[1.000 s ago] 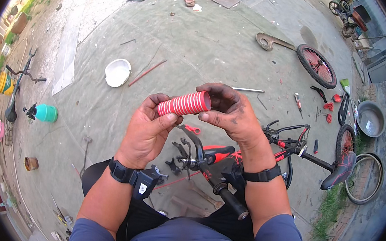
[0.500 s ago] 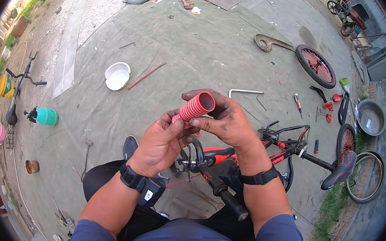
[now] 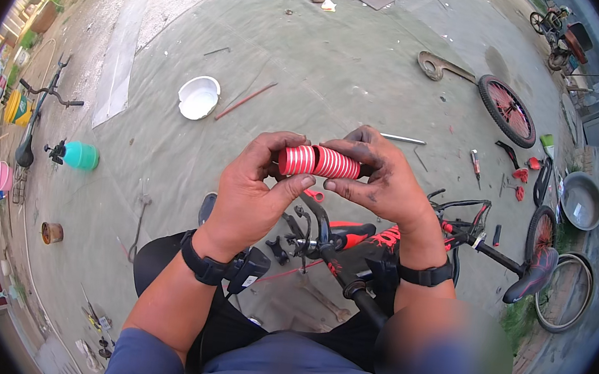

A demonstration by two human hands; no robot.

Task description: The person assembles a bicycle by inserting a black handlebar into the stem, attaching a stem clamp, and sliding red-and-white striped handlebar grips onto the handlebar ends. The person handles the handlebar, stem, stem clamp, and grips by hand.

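My left hand [image 3: 253,178] and my right hand [image 3: 381,174] are both closed on a red ribbed tube with pale rings. It lies sideways between them, and a dark gap splits it into a left section [image 3: 296,160] and a right section [image 3: 338,164]. Whether the two sections still join behind the gap, I cannot tell. Fingertips cover both outer ends, and dark grime marks my right fingers. Just below the tube shows a small red piece [image 3: 315,195]. Under my forearms lies a black and red bicycle frame [image 3: 389,236] with its handlebar [image 3: 367,305].
A white bowl [image 3: 198,97] and a red rod [image 3: 245,101] lie ahead on the green ground sheet. To the right are a wheel [image 3: 507,111], a screwdriver [image 3: 476,167] and a grey basin [image 3: 581,200]. A teal spray bottle [image 3: 81,156] and a rusty can [image 3: 51,233] stand left.
The tube has turned from slanting upward, open end showing, to lying sideways. A gap now shows in its middle, and my hands have shifted to its two ends.
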